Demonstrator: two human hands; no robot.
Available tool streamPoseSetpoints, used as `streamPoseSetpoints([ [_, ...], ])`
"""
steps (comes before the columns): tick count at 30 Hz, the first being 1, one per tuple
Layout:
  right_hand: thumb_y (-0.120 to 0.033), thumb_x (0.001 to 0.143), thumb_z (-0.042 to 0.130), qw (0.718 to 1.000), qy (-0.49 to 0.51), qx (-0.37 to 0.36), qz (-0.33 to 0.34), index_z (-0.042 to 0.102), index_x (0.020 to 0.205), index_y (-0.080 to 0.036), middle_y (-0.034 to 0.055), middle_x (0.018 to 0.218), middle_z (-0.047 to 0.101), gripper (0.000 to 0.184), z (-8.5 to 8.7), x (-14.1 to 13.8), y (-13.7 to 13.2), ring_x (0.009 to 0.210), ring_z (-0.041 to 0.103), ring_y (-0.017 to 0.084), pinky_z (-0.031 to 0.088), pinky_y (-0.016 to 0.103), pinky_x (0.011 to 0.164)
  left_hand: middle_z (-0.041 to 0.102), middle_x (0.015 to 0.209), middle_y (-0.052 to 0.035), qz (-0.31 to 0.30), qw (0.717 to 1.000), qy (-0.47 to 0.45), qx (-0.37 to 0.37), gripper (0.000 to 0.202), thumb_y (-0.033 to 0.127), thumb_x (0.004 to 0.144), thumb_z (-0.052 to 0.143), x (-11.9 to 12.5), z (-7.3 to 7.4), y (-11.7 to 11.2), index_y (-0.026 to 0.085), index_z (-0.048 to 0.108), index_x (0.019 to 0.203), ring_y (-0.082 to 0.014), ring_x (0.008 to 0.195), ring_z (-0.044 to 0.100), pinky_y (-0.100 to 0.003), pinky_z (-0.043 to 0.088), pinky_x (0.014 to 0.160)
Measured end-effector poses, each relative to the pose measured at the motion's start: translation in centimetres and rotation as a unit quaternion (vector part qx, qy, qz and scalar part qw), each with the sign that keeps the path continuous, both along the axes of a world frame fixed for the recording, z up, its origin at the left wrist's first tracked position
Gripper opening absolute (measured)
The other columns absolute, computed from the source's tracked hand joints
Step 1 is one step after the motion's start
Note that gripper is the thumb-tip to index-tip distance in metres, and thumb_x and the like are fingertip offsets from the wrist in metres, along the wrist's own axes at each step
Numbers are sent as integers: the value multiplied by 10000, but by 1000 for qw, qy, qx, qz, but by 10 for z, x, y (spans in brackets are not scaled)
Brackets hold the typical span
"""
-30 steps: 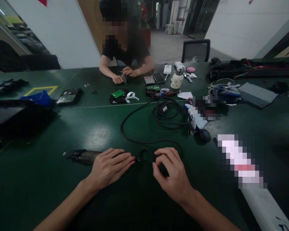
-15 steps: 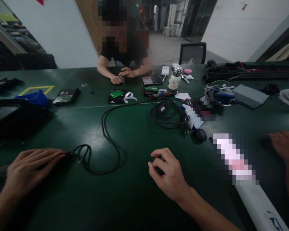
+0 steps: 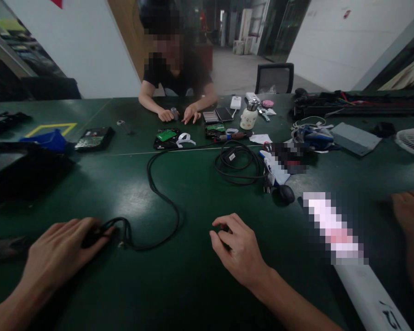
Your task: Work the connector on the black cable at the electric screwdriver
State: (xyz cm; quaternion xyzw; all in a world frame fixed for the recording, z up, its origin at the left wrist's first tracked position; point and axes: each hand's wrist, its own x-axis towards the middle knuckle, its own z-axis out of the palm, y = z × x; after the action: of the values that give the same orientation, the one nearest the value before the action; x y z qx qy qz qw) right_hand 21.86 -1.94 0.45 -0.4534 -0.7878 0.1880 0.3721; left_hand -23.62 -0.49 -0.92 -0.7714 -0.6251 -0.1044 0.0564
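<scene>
My left hand [image 3: 65,253] is at the lower left, its fingers and thumb closed around the bunched end of a black cable [image 3: 178,218]. The part inside the grip is hidden. From there the cable curves over the green table toward a pen-shaped tool [image 3: 232,136] at the back. My right hand [image 3: 239,250] hovers or rests near the middle, fingers loosely curled and thumb apart, with nothing in it. A dark, elongated object [image 3: 7,247] lies to the left of my left hand.
Across the table [image 3: 193,285] sits a person [image 3: 175,82] with both hands on it. Circuit-board drives [image 3: 167,135], a bottle [image 3: 249,118] and a coiled cord [image 3: 239,172] lie between us. On the right are a long white box [image 3: 369,289] and another person's hand [image 3: 410,207].
My left hand has shifted right and its fingers, stretched flat before, now curl around the cable end. The cable's bend moved slightly right. The person opposite has moved one hand aside.
</scene>
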Motion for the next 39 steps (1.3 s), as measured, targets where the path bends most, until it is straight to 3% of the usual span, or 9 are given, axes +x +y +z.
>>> streamPoseSetpoints([
  [3, -189, 1010, 590, 1000, -1, 12, 18, 691, 972, -191, 77, 1060, 686, 108, 5, -2, -2, 966, 623, 215, 534, 383, 835, 688, 864, 3, 14, 998, 56, -1, 376, 619, 984, 493, 56, 0, -7, 295, 666, 1066, -263, 875, 636, -346, 419, 758],
  [9, -312, 959, 674, 991, -71, 37, 103, 647, 1072, -201, 85, 1145, 695, 161, 10, -11, -13, 1042, 610, 261, 506, 425, 887, 651, 775, 3, -108, 994, 34, -5, 195, 414, 1003, 561, 175, 7, -7, 252, 647, 939, -220, 748, 620, -420, 415, 828],
  [11, -301, 948, 689, 989, -111, 11, 96, 634, 1148, -197, 95, 1183, 687, 232, 7, -11, -12, 1064, 601, 276, 501, 443, 904, 672, 845, -11, -148, 989, 8, -9, 73, 310, 959, 603, 211, 10, -7, 242, 629, 964, -231, 813, 628, -425, 419, 819],
  [15, -111, 989, 555, 988, -150, -26, 23, 638, 1114, -186, 90, 1053, 693, 168, -1, -2, -3, 978, 602, 258, 504, 431, 879, 686, 948, -62, -211, 976, -46, -8, 162, 235, 883, 631, 259, 14, -7, 213, 622, 1043, -273, 907, 630, -469, 469, 846],
  [20, -101, 1003, 563, 992, -122, -18, -22, 675, 1088, -206, 75, 997, 702, 176, -7, 8, 3, 940, 608, 244, 517, 400, 843, 682, 1204, -115, -290, 950, -111, 29, 386, 189, 922, 561, 258, 13, -2, 172, 583, 1307, -286, 1140, 633, -482, 518, 1011],
  [24, -138, 1005, 610, 993, -113, -12, -15, 700, 1113, -225, 64, 1006, 725, 166, -7, 7, 2, 942, 627, 242, 522, 397, 833, 683, 1264, -104, -322, 938, -92, 86, 364, 174, 947, 567, 235, 9, 4, 175, 607, 1309, -286, 1230, 613, -475, 502, 1083],
  [28, -126, 987, 638, 995, -94, -12, -12, 717, 1062, -215, 69, 1035, 716, 140, -7, 6, 2, 986, 626, 249, 531, 415, 871, 699, 1214, -95, -304, 948, -24, 94, 292, 300, 985, 600, 213, 11, 12, 188, 641, 1251, -302, 1137, 643, -494, 532, 981],
  [32, -116, 991, 644, 997, -78, -4, -3, 727, 1067, -205, 71, 1101, 712, 143, -7, 6, 2, 1034, 624, 252, 525, 436, 901, 679, 1241, -107, -375, 924, 51, 59, 310, 367, 1035, 550, 197, 15, 27, 192, 626, 1279, -265, 1033, 665, -410, 553, 819],
  [39, -177, 1022, 643, 992, -123, 0, -35, 754, 1179, -256, 54, 1020, 744, 208, -3, -2, -8, 943, 655, 233, 539, 398, 800, 692, 1147, -56, -396, 918, -4, 35, 238, 366, 1060, 514, 200, 20, 42, 207, 641, 1186, -196, 953, 671, -348, 526, 804],
])
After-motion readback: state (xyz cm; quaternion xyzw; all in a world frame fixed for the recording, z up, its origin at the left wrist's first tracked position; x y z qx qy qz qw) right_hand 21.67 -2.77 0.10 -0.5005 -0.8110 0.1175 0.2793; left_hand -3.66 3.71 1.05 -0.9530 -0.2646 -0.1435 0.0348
